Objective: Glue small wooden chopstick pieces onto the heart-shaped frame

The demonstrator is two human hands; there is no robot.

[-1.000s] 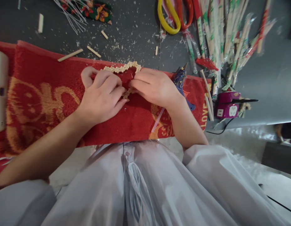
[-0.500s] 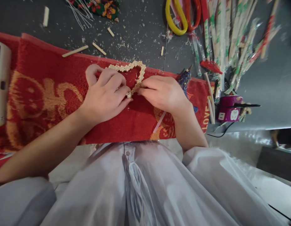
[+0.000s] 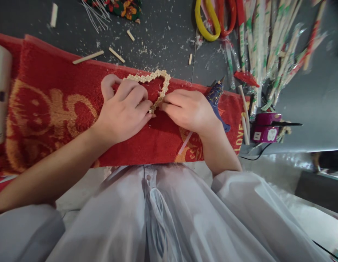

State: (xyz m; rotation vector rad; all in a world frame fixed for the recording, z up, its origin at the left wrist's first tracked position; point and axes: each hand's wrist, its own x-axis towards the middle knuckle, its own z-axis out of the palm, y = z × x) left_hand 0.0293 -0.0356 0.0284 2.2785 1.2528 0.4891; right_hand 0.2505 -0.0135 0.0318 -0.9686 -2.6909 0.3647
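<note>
A cream-coloured beaded strand (image 3: 165, 82) curves in a loop over the red towel (image 3: 125, 154). My left hand (image 3: 124, 111) is closed on the strand's left side, its fingers bent and the thumb near the strand's end. From the right, my right hand (image 3: 189, 109) pinches the strand close to that same end, fingertips pressed together. Both hands rest low over the towel, with a small gap between them. The fingers hide part of the strand. A blue glue gun (image 3: 216, 96) with gold specks lies just beyond my right hand, partly covered by it.
Scissors with yellow and red handles (image 3: 208, 20) lie at the top, beside several plastic-wrapped sticks (image 3: 260, 47). A purple box (image 3: 267, 127) stands at right. Short cream sticks (image 3: 88, 57) and crumbs lie on the dark table (image 3: 169, 32). A white-edged device (image 3: 3, 94) is at far left.
The view has shifted slightly. Both hands keep nearly the same hold on the strand, with only small finger movement near its end.
</note>
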